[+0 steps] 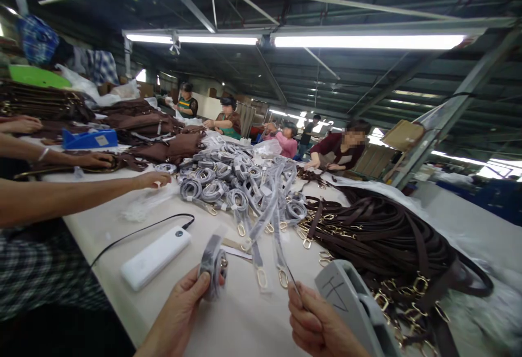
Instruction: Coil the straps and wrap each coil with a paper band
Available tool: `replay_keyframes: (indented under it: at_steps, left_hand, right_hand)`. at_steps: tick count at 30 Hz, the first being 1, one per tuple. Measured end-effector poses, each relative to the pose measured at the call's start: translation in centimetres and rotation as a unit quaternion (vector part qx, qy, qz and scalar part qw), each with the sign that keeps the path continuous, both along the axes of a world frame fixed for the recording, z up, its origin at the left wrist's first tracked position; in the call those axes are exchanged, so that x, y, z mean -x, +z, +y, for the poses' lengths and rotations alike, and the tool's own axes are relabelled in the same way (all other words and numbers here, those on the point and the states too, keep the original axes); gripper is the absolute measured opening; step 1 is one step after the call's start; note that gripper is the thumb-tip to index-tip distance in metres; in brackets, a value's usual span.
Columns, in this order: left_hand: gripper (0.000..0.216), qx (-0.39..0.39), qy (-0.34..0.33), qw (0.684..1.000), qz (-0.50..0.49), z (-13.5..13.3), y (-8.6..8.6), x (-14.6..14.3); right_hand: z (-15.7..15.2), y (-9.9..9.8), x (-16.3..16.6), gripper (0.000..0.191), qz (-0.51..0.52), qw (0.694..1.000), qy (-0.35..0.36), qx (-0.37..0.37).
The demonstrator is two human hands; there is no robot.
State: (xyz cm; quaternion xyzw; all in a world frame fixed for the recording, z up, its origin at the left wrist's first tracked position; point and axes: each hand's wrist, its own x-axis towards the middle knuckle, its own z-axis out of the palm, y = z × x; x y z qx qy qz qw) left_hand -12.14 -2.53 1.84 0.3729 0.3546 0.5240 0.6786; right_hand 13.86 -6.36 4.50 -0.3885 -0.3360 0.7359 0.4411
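Observation:
Near the table's front, my left hand (182, 305) grips a coiled strap (210, 270) wrapped in clear plastic, with gold-coloured metal showing at its side. My right hand (310, 318) is closed, thumb and fingers pinching a narrow grey strip (291, 275) seen edge-on. This strip runs up toward the pile of plastic-wrapped straps (240, 175); where it ends is unclear. Between my hands, a wrapped strap lies stretched toward me, with a gold oval ring (261, 278) at its near end. Another gold ring (283, 277) lies just beyond my right fingers.
A grey tape dispenser (350, 305) stands by my right hand, with brown straps (379, 221) heaped behind it. A white power bank (156, 257) with a black cable lies left. A co-worker's arm (81, 194) reaches in from the left, near a blue dispenser (89, 138).

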Motion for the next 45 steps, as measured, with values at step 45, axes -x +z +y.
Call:
replay_keyframes:
  at_steps: [45]
  left_hand:
    - [0.031, -0.052, 0.005, 0.994, 0.095, 1.6, -1.2, -1.3]
  right_hand:
    - [-1.4, -5.3, 1.8, 0.029, -0.655, 0.678, -0.019, -0.332]
